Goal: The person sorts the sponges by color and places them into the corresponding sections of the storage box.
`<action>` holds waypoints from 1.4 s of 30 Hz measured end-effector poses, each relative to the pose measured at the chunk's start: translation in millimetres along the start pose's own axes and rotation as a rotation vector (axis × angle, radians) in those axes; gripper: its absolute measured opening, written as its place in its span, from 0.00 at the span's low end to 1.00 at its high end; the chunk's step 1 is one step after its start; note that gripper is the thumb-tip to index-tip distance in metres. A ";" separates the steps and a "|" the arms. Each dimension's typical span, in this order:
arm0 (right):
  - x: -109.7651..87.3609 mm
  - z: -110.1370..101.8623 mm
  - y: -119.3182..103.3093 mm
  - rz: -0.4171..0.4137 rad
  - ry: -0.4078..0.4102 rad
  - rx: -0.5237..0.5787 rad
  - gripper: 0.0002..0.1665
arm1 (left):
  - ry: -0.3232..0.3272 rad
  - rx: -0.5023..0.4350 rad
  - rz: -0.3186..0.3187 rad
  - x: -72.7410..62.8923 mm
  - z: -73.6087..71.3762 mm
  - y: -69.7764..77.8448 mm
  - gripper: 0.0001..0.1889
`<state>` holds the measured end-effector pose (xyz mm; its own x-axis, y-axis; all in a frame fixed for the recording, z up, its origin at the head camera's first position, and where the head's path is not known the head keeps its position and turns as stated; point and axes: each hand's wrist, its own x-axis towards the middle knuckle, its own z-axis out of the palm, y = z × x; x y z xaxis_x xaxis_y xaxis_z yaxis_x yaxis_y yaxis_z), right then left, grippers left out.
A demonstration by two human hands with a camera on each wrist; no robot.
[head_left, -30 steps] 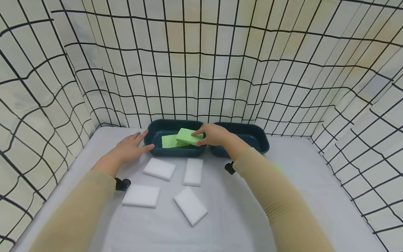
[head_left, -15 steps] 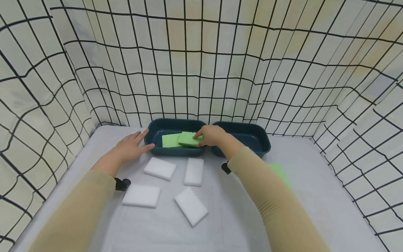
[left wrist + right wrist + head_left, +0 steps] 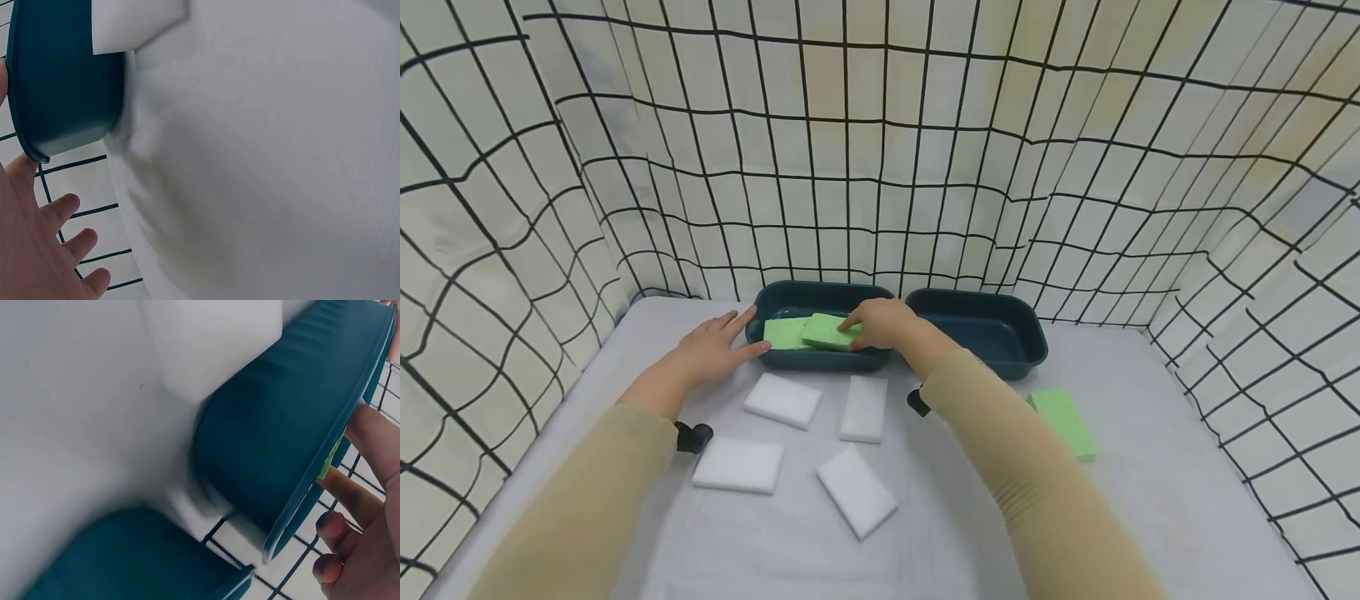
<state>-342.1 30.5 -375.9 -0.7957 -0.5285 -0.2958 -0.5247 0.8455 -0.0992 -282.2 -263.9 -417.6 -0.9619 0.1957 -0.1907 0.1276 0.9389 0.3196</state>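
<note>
Inside the left dark teal tub (image 3: 820,361), two green sponges overlap: a lower green sponge (image 3: 784,333) lies to the left, and an upper green sponge (image 3: 825,332) rests partly on it. My right hand (image 3: 883,323) reaches over the tub's right end and pinches the upper sponge by its right edge. In the right wrist view, a sliver of green shows between thumb and finger behind the tub wall. My left hand (image 3: 711,346) has its fingers spread at the tub's left end, with thumb and index fingertips at the rim (image 3: 25,147).
A second teal tub (image 3: 988,367) stands just to the right. Another green sponge (image 3: 1063,425) lies on the table beside the right sleeve. Several white sponges, such as a white sponge (image 3: 863,408), lie in front of the tubs. Black wire grid (image 3: 880,175) encloses the back and sides.
My right hand has lowered the upper sponge flat and moved left, and both sponges have slid left in the tub. The table's green sponge has come out from behind the sleeve.
</note>
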 end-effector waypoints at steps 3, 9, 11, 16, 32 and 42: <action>-0.4 -0.2 -2.4 0.010 0.005 0.009 0.29 | -0.005 0.005 0.006 1.5 0.8 1.0 0.53; -8.2 -4.9 0.2 0.006 0.049 0.054 0.30 | 0.002 0.026 0.002 1.3 -2.1 2.2 0.52; -11.4 -6.9 3.6 0.015 0.061 0.068 0.31 | 0.002 0.033 0.002 0.9 -3.8 2.5 0.52; -15.2 -8.1 16.0 0.052 0.085 0.093 0.31 | -0.003 0.038 -0.001 -0.9 -6.4 3.1 0.52; -16.8 0.3 22.2 0.115 0.017 0.011 0.29 | -0.008 0.012 -0.008 -3.2 -2.8 2.6 0.52; -16.9 5.0 22.0 0.086 -0.002 -0.008 0.27 | -0.003 0.008 -0.003 -2.1 -1.1 2.3 0.52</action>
<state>-338.7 58.5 -377.9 -0.8374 -0.4536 -0.3051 -0.4568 0.8872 -0.0655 -280.2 -262.5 -415.5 -0.9615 0.1936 -0.1949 0.1266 0.9419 0.3111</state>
